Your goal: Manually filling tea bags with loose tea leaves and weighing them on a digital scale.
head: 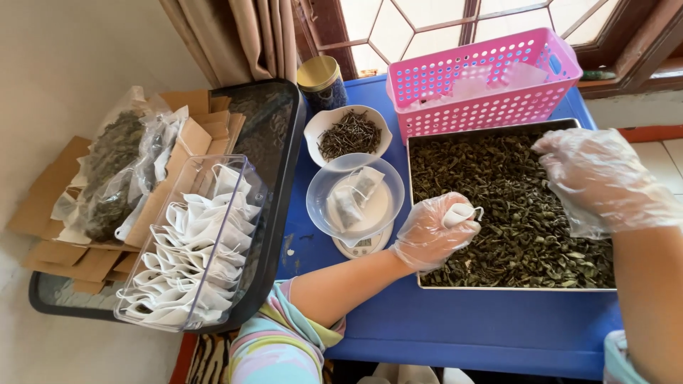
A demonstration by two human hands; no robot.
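1. The left hand (434,231), in a thin clear glove, has its fingers (445,213) curled around a small white tea bag (461,212), gripping it at the mouth. The bag sits in the fist just over the near-left edge of the metal tray (512,287).
2. The bag looks feather-light, limp and easily crushed or torn; I judge it is best pinched at its open rim, so the pouch hangs free. It is white, thin and crumpled, with a short loop of string beside the fingers.
3. The right hand (601,181), also gloved, hovers over the tray's far-right part, fingers loosely spread and holding nothing I can see.
4. Under both hands lie dried green tea leaves (512,213): loose, light, brittle, likely to scatter.
5. Left of the fingers, a clear bowl (354,195) on a small scale (363,245) holds two filled bags.
6. Farther left on the blue bench (462,327), a clear bin (188,245) holds empty bags.
7. Beyond, a white bowl (348,131) of dark twigs and a pink basket (480,82).
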